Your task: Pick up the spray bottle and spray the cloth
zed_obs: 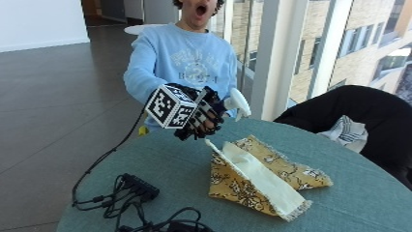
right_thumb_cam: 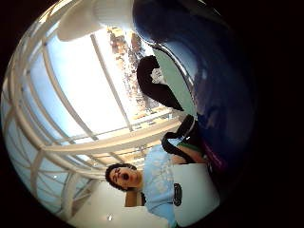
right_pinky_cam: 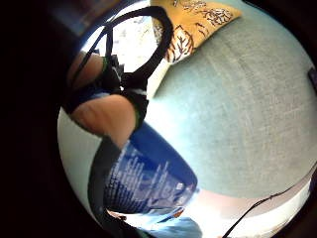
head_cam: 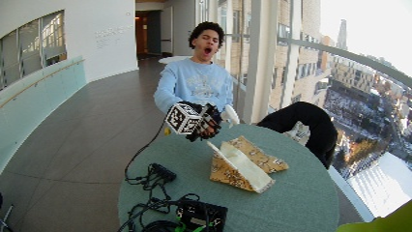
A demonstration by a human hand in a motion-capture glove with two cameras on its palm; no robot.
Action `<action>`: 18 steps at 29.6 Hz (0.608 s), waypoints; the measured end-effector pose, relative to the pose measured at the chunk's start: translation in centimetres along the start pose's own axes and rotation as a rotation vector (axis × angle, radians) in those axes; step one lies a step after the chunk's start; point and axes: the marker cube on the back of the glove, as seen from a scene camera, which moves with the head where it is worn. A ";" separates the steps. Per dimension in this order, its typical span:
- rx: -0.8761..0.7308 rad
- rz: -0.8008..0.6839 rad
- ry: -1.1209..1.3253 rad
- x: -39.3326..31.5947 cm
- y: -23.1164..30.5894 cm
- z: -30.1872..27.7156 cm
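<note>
Table (zed_obs: 360, 193): carries the cloth (zed_obs: 257, 179), partly propped up. Right hand (zed_obs: 203, 116): raised above the table beside the cloth, grip closed round the spray bottle (zed_obs: 237, 102). Recommendation: turn the white nozzle down toward the cloth before squeezing

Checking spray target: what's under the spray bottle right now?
The gloved right hand holds the spray bottle in the air. Below it lies bare teal table; the yellow cloth sits beside, not under. The grip hides the bottle's body.
</note>
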 end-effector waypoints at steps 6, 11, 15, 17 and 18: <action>-0.003 0.002 0.005 -0.6 0.0 0.0; -0.009 0.002 0.010 -1.3 0.0 0.2; -0.018 0.005 0.014 -1.2 -0.1 0.5; -0.021 0.006 0.015 -1.1 -0.2 0.7; -0.021 0.006 0.015 -1.1 -0.2 0.9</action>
